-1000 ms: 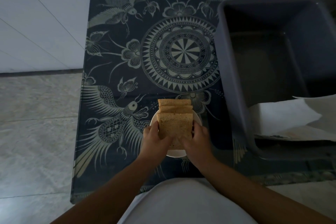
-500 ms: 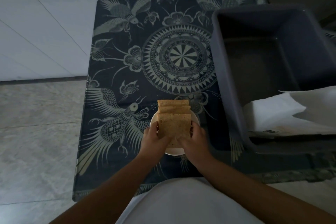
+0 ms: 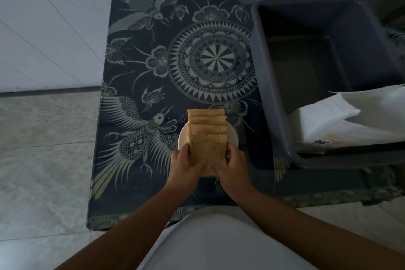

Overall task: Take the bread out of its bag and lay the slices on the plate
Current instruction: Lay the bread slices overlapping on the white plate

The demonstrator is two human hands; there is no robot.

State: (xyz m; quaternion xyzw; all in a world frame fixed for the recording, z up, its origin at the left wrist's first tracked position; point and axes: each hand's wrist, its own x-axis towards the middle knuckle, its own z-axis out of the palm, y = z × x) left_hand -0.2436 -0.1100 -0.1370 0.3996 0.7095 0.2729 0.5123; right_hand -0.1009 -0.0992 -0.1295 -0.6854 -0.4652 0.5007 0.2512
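From the head camera, the person is laying tan square bread slices in an overlapping row on the small round white plate. The left hand and right hand are both pinching the nearest slice by its side edges, fingers curled around it. The white crumpled paper bag is lying in the grey plastic tub (apparently emptied). Next, I'd guess, they lower that slice and let go.

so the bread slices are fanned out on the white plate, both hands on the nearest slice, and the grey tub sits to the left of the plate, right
Not quite: the grey tub sits to the right of the white plate, as the head view shows. The rest holds: bread slices fanned on it, left hand and right hand on the nearest slice.
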